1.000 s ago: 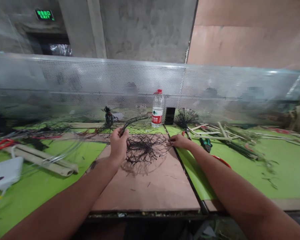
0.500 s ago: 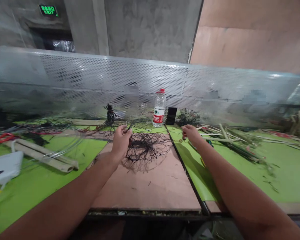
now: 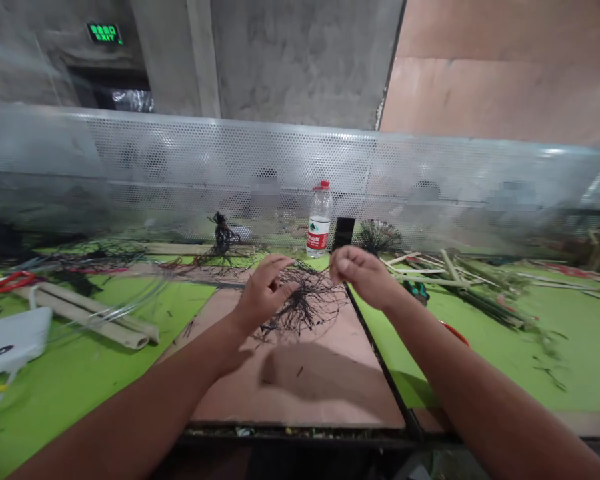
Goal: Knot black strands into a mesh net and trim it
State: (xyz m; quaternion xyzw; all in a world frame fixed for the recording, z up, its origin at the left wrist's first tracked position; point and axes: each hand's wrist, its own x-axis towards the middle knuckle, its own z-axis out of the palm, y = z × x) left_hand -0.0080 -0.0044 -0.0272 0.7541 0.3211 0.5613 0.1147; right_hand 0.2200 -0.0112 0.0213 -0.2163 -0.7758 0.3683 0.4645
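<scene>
A tangle of thin black wiry strands (image 3: 303,303) lies on a pinkish-brown board (image 3: 300,393) in front of me. At its left side is my left hand (image 3: 266,291), thumb and fingers apart, with no grip on anything visible. Above the tangle's upper right edge, my right hand (image 3: 359,272) is closed in a pinch. Fine strands run near those fingertips, but what they hold is too thin to make out. Both hands cast a shadow on the board.
Behind stand a water bottle (image 3: 319,223), a black upright slab (image 3: 343,233) and more black bundles (image 3: 223,235). Left are bamboo pieces (image 3: 93,319), red-handled scissors (image 3: 10,281) and a white device (image 3: 14,337). Cut stems (image 3: 490,303) lie right. A perforated metal screen (image 3: 290,160) closes the back.
My right hand has come left from the green surface to above the tangle. My left hand has shifted slightly right, and its thumb and fingers have spread.
</scene>
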